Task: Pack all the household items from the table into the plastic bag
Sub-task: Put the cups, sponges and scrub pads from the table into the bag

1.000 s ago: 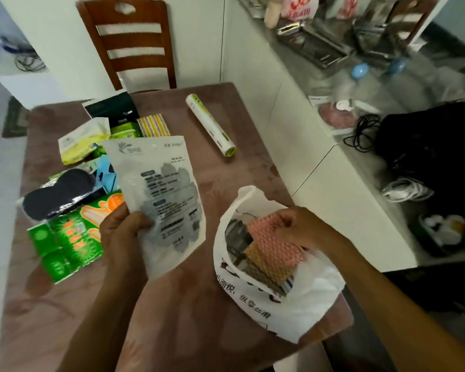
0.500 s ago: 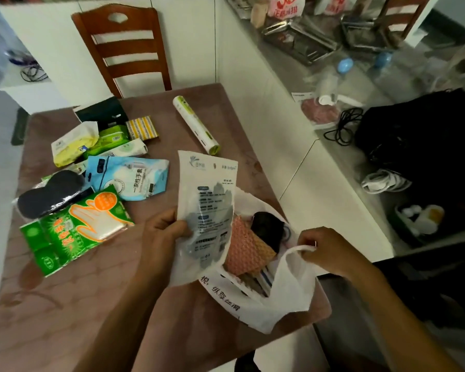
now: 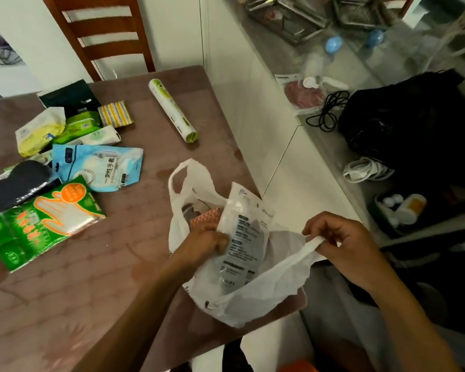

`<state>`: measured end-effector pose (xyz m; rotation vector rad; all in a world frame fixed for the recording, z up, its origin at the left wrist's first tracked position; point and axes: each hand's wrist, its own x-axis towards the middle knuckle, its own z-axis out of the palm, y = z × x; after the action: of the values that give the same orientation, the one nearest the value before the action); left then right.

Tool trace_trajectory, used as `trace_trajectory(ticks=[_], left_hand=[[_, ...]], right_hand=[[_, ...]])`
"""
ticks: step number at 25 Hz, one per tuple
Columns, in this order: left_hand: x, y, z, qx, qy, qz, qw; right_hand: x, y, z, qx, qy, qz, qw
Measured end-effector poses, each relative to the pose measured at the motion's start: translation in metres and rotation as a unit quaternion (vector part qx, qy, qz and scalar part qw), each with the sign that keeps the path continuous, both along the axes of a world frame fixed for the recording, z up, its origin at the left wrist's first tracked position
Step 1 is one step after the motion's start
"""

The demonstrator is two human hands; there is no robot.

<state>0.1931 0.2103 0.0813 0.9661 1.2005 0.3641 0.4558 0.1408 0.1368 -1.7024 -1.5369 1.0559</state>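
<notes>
1. Left hand [image 3: 208, 244], fingers clamped on the white packet [image 3: 243, 237], should push it deeper into the plastic bag [image 3: 255, 299] on the bench [image 3: 91, 277].
2. Right hand [image 3: 341, 242], fingers pinching the bag's handle [image 3: 310, 247], should keep the mouth wide.

One plastic bag [image 3: 253, 299] sits at lower centre of the frame, with one white pouch [image 3: 242, 237] and one pink sponge [image 3: 206, 218] showing in its mouth. At the left lie two glove packs, one green [image 3: 38, 224] and one blue [image 3: 100, 167], one black eye mask [image 3: 14, 183], one yellow tissue pack [image 3: 39, 130], one striped packet [image 3: 115, 114] and one dark pouch [image 3: 69, 96]. One roll [image 3: 172, 110] lies alone at upper centre, and two hands, left [image 3: 207, 244] and right [image 3: 341, 242], are in view.
</notes>
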Motion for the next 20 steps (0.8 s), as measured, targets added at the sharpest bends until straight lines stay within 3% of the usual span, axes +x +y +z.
trace_trajectory(ticks=[2, 6, 8, 11, 13, 15, 17, 18, 19, 20], left_hand=[[-0.014, -0.001, -0.001, -0.007, 0.021, -0.025, 0.999], [-0.022, -0.006, -0.008, -0.049, 0.159, -0.166, 0.972], [-0.004, -0.011, -0.007, 0.005, 0.201, -0.258, 0.945], [0.025, -0.026, -0.013, 0.166, 0.215, -0.373, 0.887], [0.026, -0.030, -0.013, 0.212, 0.219, -0.314, 0.899], [0.014, -0.017, -0.009, 0.264, 0.253, -0.137, 0.921], [-0.005, 0.016, -0.009, 0.351, 0.372, 0.010, 0.859], [-0.016, 0.036, -0.013, 0.363, 0.419, 0.034, 0.832], [-0.027, 0.057, -0.022, 0.340, 0.447, 0.035, 0.826], [-0.035, 0.076, -0.029, 0.292, 0.443, 0.036, 0.847]], right_hand=[[-0.004, 0.001, -0.002, 0.000, -0.001, 0.003, 1.000], [-0.017, 0.007, -0.002, 0.001, -0.017, 0.026, 1.000], [-0.027, 0.008, -0.001, 0.002, -0.029, 0.059, 0.998], [-0.036, 0.008, 0.000, 0.010, -0.033, 0.069, 0.997], [-0.039, 0.009, 0.000, 0.016, -0.040, 0.070, 0.997], [-0.042, 0.009, -0.001, 0.002, -0.055, 0.073, 0.996], [-0.046, 0.008, -0.004, -0.015, -0.062, 0.069, 0.996], [-0.049, 0.007, -0.006, -0.016, -0.066, 0.064, 0.996], [-0.052, 0.007, -0.007, -0.012, -0.069, 0.059, 0.996], [-0.056, 0.007, -0.008, -0.008, -0.069, 0.053, 0.996]])
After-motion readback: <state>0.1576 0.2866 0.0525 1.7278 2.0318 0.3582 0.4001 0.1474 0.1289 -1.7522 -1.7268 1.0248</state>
